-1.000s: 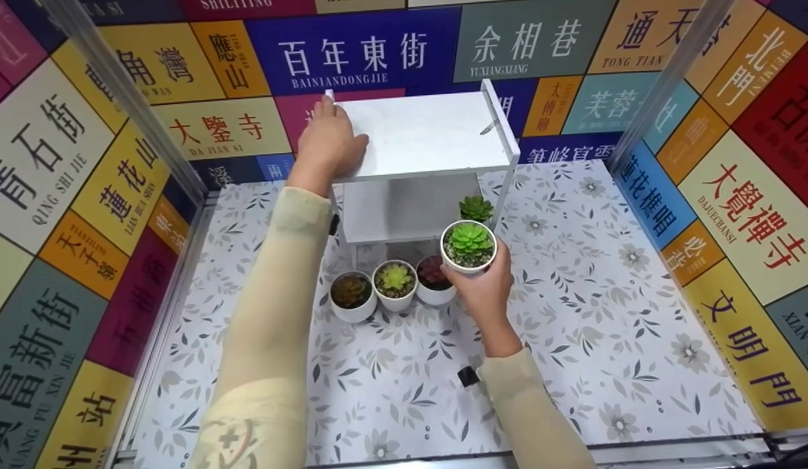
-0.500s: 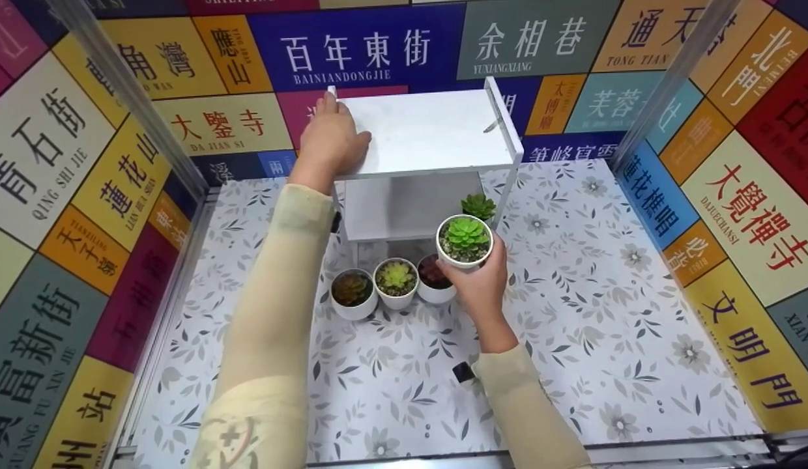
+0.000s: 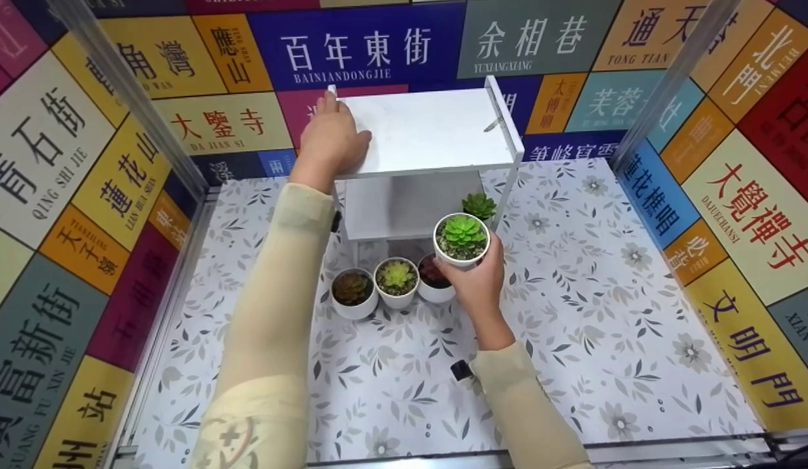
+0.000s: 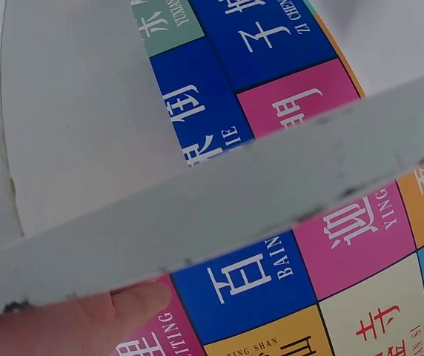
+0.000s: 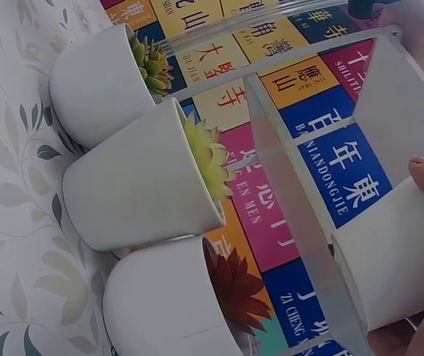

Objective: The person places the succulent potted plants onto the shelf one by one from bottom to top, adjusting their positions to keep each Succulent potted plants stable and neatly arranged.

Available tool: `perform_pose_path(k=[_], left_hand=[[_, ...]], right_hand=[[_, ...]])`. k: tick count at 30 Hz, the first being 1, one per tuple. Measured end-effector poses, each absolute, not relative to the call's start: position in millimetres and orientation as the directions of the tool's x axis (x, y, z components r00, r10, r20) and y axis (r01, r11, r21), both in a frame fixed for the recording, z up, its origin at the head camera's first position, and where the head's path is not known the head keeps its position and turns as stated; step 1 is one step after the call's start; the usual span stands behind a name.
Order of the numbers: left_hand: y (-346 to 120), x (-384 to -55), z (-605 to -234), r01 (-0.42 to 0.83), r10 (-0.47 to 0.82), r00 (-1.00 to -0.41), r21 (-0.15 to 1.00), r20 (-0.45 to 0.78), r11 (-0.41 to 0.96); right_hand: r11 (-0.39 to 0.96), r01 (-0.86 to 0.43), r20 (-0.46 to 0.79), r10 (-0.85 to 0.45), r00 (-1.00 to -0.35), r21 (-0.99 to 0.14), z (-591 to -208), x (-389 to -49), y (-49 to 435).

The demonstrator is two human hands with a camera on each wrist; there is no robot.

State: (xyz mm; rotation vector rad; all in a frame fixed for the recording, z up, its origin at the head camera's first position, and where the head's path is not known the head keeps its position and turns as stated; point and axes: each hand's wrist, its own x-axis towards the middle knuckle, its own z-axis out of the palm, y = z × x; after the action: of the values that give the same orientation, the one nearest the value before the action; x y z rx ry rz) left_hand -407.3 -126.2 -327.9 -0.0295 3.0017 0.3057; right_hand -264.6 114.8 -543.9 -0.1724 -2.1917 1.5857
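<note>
Right grip (image 3: 477, 284): fingers and thumb curled round the bright green potted succulent (image 3: 461, 236), aloft above the counter (image 3: 573, 326), right in front of the white shelf's (image 3: 423, 130) right end!
Left grip (image 3: 332, 140): clasping the left edge of the top board, thumb on top.
Shelf work: looks like a placing step, pot not yet seated; a next move probably calls for a level push under the top board, then a gentle release.
Middle tier (image 3: 397, 212): bare boards at left and centre, but a darker green succulent (image 3: 479, 205) at its right end, its pot hidden, leaves little sideways room.
Pot row: brown (image 3: 353, 293), yellow-green (image 3: 397, 280) and dark red (image 3: 435, 277) potted succulents sit before the shelf, well back from the counter's front edge.
Right side: wide approach room towards the counter's right edge.
</note>
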Motion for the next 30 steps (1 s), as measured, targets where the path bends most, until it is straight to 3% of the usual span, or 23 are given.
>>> perform_pose_path(k=[30], left_hand=[[-125.2, -409.4, -326.7, -0.058, -0.028, -0.989, 0.208, -0.144, 0.977]], right_hand=[[0.358, -0.18, 0.31, 0.349, -0.884, -0.916, -539.5, -273.9, 104.1]])
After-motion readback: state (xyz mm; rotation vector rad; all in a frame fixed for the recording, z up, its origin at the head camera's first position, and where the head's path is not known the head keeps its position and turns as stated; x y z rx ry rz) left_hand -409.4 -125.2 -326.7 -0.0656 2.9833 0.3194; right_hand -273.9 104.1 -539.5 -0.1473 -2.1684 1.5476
